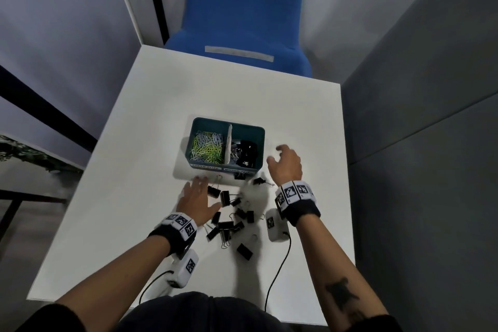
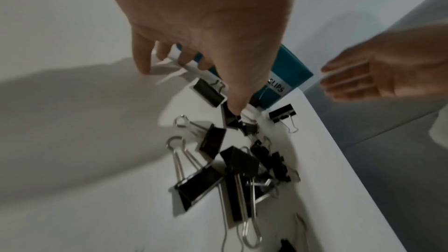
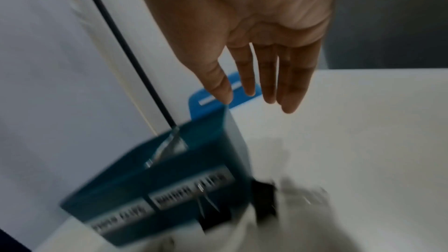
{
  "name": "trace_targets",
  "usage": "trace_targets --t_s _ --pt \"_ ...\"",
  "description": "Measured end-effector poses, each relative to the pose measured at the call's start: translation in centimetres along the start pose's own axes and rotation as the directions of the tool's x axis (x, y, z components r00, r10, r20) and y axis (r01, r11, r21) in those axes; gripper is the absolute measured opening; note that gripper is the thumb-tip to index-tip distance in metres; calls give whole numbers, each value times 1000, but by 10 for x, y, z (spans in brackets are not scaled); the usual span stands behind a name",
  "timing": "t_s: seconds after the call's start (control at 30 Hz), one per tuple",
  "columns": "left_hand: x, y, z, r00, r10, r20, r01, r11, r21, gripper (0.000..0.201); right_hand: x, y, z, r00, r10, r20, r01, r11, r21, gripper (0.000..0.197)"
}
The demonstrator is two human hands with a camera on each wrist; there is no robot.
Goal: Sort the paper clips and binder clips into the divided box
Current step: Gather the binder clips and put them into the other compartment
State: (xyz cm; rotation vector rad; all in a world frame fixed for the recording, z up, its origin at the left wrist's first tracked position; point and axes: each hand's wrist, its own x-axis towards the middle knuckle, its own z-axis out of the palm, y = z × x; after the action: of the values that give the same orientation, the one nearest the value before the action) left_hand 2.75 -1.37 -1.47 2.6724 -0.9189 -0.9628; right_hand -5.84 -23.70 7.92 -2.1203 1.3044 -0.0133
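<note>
Binder clips [image 1: 229, 217] lie scattered on the tabletop [image 1: 134, 143] just in front of the box [image 1: 260, 143], between the two wrists; more sit in the box's right compartment. Paper clips [image 1: 207, 147] fill the left compartment.

Left hand [image 1: 198, 201]: fingers spread and loose over the pile's left edge, gripping nothing. In the left wrist view the thumb tip meets a clip. Right hand [image 1: 285, 163]: fingers straight and empty, beside the box's right wall.

Handling, as judged: the clips are light, rigid steel, not fragile. The black bodies are smooth; the wire loops snag on each other, so one lift may drag others. Best hold is across the body or by a loop.

Obscured: the right wrist view is motion-blurred and its labels unreadable. The left wrist view shows only "CLIPS". Overlaps prevent a clip count. Whether loose paper clips remain cannot be told.
</note>
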Motion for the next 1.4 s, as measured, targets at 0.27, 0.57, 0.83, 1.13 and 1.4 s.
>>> trace_targets --t_s 0.27,0.57,0.83,1.13,1.4 --pt "-23 19 19 938 266 224 -322 908 269 122 -33 63 54 896 -86 437 187 963 -193 81" --pt "-33 16 27 891 431 142 -451 810 374 118 -83 85 72 750 -262 608 561 739 -373 118" --pt "-31 33 29 922 371 111 -387 874 295 84 -92 80 83 836 -266 479 427 864 -265 79" --pt "-21 41 22 954 278 114 -295 939 177 62 -79 77 86 889 -176 422 266 950 -164 55" --pt "-13 37 11 973 208 105 -213 976 42 50 -78 88 86 927 -132 350 170 982 -79 23"
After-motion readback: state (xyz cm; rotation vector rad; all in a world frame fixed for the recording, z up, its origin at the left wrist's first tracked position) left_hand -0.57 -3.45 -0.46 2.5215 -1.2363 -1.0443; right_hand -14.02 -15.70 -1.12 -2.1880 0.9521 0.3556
